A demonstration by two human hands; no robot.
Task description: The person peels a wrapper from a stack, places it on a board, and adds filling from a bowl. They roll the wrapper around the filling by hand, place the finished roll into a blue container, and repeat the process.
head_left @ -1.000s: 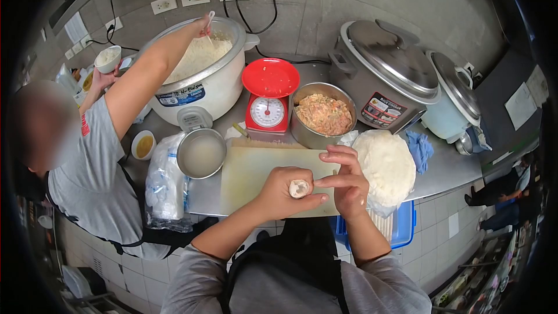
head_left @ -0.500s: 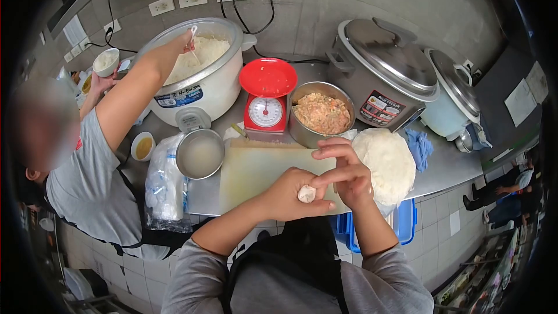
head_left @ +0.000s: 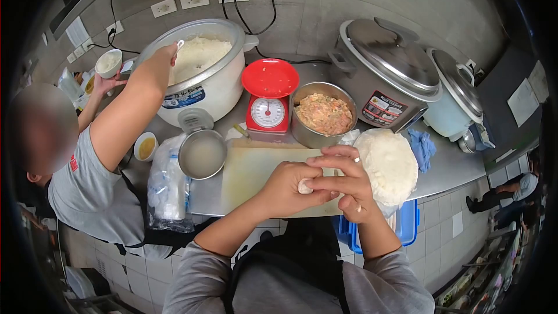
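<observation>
My left hand is closed around a small pale ball of dough, which pokes out by the thumb. My right hand meets it from the side, its fingers stretched and apart, one reaching the dough; white smears show on that hand. Both hands are over the front edge of a pale cutting board. To the right of my right hand sits a large white mound of dough. Behind the board stands a steel pot of orange-flecked filling, beside a red kitchen scale.
A co-worker at left reaches into a large rice cooker and holds a small bowl. A pan of cloudy liquid and plastic bags lie left. Covered cookers stand at back right; a blue bin is below.
My right hand's fingers have come closer over my left hand and cover more of the dough ball. The co-worker's arm has dipped deeper into the rice cooker.
</observation>
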